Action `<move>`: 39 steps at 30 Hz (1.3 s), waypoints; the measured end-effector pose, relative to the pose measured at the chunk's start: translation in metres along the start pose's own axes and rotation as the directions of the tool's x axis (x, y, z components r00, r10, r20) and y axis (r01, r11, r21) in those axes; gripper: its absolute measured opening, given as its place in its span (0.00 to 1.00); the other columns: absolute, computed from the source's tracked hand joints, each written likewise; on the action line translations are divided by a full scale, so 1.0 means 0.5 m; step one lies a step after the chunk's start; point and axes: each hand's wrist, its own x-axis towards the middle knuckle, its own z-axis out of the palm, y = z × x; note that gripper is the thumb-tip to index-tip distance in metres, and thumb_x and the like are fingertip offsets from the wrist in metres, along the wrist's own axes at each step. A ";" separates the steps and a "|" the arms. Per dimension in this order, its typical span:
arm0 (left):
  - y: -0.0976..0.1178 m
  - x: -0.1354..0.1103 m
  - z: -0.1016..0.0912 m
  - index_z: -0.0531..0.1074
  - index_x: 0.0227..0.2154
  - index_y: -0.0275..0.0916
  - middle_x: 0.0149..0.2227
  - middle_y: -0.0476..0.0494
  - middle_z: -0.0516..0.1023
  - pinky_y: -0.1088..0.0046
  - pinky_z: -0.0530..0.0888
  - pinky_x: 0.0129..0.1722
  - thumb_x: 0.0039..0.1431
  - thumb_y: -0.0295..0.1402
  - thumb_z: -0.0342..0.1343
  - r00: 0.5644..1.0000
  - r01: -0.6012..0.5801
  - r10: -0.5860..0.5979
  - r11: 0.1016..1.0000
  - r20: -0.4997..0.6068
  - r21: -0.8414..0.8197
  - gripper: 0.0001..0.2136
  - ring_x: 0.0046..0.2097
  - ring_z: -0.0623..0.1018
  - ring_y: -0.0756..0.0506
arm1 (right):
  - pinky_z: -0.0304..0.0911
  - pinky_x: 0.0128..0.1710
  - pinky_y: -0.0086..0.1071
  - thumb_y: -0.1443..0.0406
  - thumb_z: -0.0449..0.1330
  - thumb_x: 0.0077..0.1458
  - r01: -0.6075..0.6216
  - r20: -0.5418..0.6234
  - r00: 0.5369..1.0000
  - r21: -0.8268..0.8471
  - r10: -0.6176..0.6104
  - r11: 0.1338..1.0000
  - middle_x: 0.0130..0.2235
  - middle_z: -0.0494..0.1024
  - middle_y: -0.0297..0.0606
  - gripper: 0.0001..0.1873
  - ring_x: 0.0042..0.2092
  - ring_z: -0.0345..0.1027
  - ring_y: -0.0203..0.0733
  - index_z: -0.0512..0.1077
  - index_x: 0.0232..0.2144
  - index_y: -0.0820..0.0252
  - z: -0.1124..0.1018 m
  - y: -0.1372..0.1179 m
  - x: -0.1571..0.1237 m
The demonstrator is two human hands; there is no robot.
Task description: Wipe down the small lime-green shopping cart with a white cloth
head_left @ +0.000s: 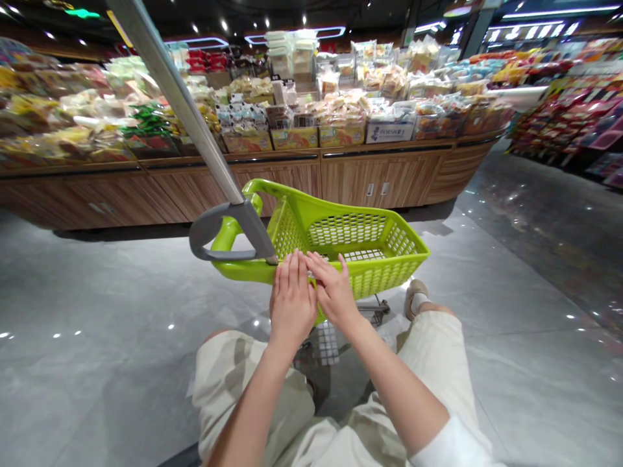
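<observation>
A bright green plastic shopping cart (389, 264) with a perforated basket stands crosswise in front of my knees. My left hand (293, 298) lies on its near rim, palm down, fingers stretched forward side by side. Just to the right, my right hand (337, 288) rests on the same rim, its fingers extended and thumb raised. The two hands' fingertips nearly meet. No item shows between the fingers, though the palms are hidden. A grey loop-shaped handle (198, 235) joins the cart beside my left hand, with a metal pole (189, 117) slanting up to the left.
Beyond the cart runs a wood-fronted display counter (350, 175) stacked with packaged foods. A white printed box (389, 131) sits along its front. More shelves of packets (564, 123) stand at the right. Shiny grey tile floor (121, 311) surrounds the cart and my legs.
</observation>
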 end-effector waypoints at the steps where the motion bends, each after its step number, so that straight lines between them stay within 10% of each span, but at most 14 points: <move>1: 0.001 0.000 -0.001 0.47 0.67 0.28 0.67 0.27 0.58 0.51 0.56 0.67 0.64 0.29 0.43 1.000 0.009 -0.009 1.000 0.002 0.002 0.29 0.69 0.55 0.36 | 0.29 0.68 0.51 0.77 0.46 0.53 0.009 0.005 1.000 -0.017 -0.009 1.000 0.63 0.66 0.33 0.36 0.66 0.56 0.36 0.62 0.62 0.48 -0.006 0.010 -0.004; 11: 0.010 0.001 0.002 0.43 0.68 0.31 0.67 0.29 0.58 0.50 0.56 0.66 0.65 0.30 0.43 0.999 0.039 -0.040 0.999 -0.027 -0.024 0.31 0.68 0.57 0.36 | 0.31 0.65 0.64 0.76 0.46 0.53 -0.357 -0.316 0.911 -0.288 0.264 0.888 0.60 0.71 0.36 0.34 0.66 0.56 0.47 0.68 0.58 0.45 -0.095 0.258 -0.092; 14: 0.012 0.002 0.003 0.43 0.68 0.31 0.67 0.29 0.59 0.50 0.57 0.66 0.65 0.30 0.44 0.998 0.035 -0.036 0.999 -0.044 -0.029 0.31 0.68 0.57 0.35 | 0.32 0.65 0.63 0.77 0.45 0.52 -0.400 -0.351 0.883 -0.214 0.312 0.891 0.59 0.72 0.39 0.34 0.64 0.59 0.46 0.70 0.56 0.49 -0.064 0.201 -0.067; 20: 0.010 0.001 0.002 0.46 0.67 0.30 0.66 0.29 0.59 0.50 0.56 0.66 0.64 0.28 0.44 0.999 0.028 -0.028 1.000 -0.026 -0.007 0.30 0.68 0.57 0.35 | 0.35 0.68 0.50 0.76 0.46 0.52 -0.035 -0.017 0.999 0.013 0.035 0.999 0.63 0.67 0.35 0.35 0.66 0.56 0.37 0.64 0.61 0.51 0.002 -0.009 0.008; 23: 0.008 0.001 -0.001 0.46 0.68 0.30 0.67 0.29 0.58 0.51 0.56 0.66 0.65 0.29 0.43 0.999 0.036 -0.036 0.999 -0.027 0.006 0.29 0.69 0.56 0.36 | 0.32 0.68 0.53 0.77 0.46 0.51 -0.037 0.006 0.999 -0.013 0.037 0.999 0.62 0.68 0.33 0.36 0.65 0.57 0.37 0.64 0.60 0.48 -0.012 0.009 0.001; 31: 0.008 0.000 -0.014 0.43 0.68 0.33 0.70 0.34 0.52 0.55 0.56 0.67 0.65 0.28 0.43 1.000 0.015 -0.016 1.000 -0.009 -0.023 0.30 0.69 0.55 0.39 | 0.33 0.66 0.61 0.77 0.45 0.52 -0.326 -0.205 0.937 -0.211 0.284 0.922 0.60 0.72 0.34 0.33 0.64 0.59 0.44 0.70 0.55 0.48 -0.115 0.247 -0.076; 35: 0.007 0.002 -0.013 0.45 0.68 0.31 0.70 0.34 0.52 0.55 0.55 0.67 0.65 0.28 0.43 1.000 0.017 -0.017 1.000 -0.001 -0.024 0.30 0.70 0.55 0.39 | 0.36 0.66 0.60 0.78 0.45 0.51 -0.482 -0.213 0.873 -0.231 0.439 0.845 0.59 0.72 0.39 0.32 0.64 0.60 0.46 0.72 0.53 0.54 -0.098 0.187 -0.042; 39: 0.005 0.002 -0.009 0.45 0.68 0.30 0.70 0.33 0.50 0.55 0.54 0.68 0.65 0.28 0.43 1.000 0.017 -0.017 1.000 0.013 -0.009 0.30 0.70 0.52 0.40 | 0.34 0.68 0.53 0.78 0.45 0.51 -0.191 0.013 0.981 -0.136 0.194 0.972 0.62 0.69 0.38 0.34 0.65 0.58 0.40 0.67 0.58 0.55 -0.036 0.038 0.003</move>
